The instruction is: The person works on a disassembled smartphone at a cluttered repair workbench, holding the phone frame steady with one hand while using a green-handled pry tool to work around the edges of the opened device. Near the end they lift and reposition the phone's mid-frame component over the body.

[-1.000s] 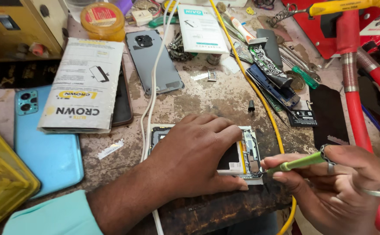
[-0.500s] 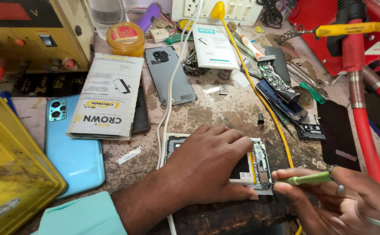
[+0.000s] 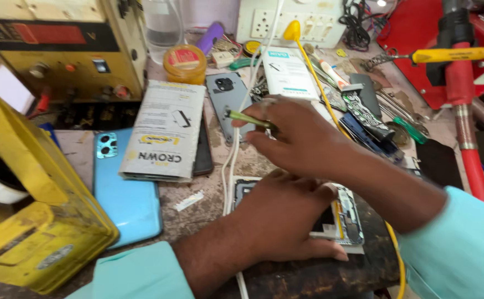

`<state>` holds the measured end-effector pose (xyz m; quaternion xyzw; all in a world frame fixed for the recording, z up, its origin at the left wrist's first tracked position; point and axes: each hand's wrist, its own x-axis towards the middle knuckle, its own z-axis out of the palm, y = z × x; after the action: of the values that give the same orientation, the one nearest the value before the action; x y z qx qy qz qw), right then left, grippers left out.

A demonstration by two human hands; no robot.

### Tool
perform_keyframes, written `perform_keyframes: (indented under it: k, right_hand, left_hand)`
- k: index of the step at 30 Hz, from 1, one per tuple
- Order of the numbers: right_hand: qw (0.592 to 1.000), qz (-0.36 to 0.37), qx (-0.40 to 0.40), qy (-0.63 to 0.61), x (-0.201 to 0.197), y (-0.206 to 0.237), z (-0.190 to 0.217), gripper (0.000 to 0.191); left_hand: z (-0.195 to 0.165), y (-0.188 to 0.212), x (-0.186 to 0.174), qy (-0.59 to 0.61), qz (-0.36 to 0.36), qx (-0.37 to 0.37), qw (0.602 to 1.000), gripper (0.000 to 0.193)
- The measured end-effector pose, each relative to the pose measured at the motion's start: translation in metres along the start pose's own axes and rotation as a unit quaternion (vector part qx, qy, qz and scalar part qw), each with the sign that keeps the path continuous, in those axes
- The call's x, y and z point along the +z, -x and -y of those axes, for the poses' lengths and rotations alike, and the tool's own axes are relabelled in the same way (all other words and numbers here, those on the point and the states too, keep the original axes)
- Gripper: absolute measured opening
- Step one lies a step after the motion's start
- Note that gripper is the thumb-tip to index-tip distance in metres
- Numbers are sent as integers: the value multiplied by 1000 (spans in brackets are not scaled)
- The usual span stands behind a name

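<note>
Opened phone (image 3: 344, 213): one flat rectangular handset with its back removed, bare circuit parts and a metal frame showing; it lies on the worn, stained bench top (image 3: 214, 182) at the near edge, and serves as the landmark below.

Yellow case (image 3: 26, 221): one, moulded plastic, scuffed, far left of the opened phone.

Power supply box (image 3: 59, 50): one, yellowed metal with knobs and a red display, far behind and to the left of the opened phone.

Blue phone (image 3: 125, 194): one, glossy, face down, left of the opened phone.

Printed carton (image 3: 164, 130): one flat grey cardboard pack, behind-left of the opened phone, overlapping the blue phone.

Grey back cover (image 3: 228, 97): one, matte, with a dark camera block, straight behind the opened phone.

Left hand (image 3: 283, 221): palm down, fingers spread flat, pressing on the opened phone and covering most of it.

Right hand (image 3: 303, 138): raised above and behind the opened phone, fingers pinched closed around the green tool.

Amber jar (image 3: 185, 63): one, round and translucent, far behind the opened phone.

Green tool (image 3: 247, 119): one slim shaft, tip pointing left over the grey back cover.

Cables: one white (image 3: 232, 160) and one yellow (image 3: 319, 77), passing left and right of the opened phone.
</note>
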<state>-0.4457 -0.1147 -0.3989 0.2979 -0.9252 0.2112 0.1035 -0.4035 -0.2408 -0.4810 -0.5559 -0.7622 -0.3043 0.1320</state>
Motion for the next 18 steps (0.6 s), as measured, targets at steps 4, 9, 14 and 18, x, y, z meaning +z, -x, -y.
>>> perform_keyframes:
  k: [4,9,14,18]
  right_hand:
    - [995,69,63,37,26,-44,-9,21]
    - [994,81,44,53,37,-50,-14,15]
    - [983,112,86,121,45,-53,-17,12]
    - [978,108,11,180,52,-54,-23,11]
  left_hand:
    - [0,-1,0,19,46,-30,998,76]
    - [1,-3,0,0,60,-32,998,78]
    - [-2,-7,-7,2,95,-46,994,77]
    - [-4,-9,-12,19,99,-58,993,79]
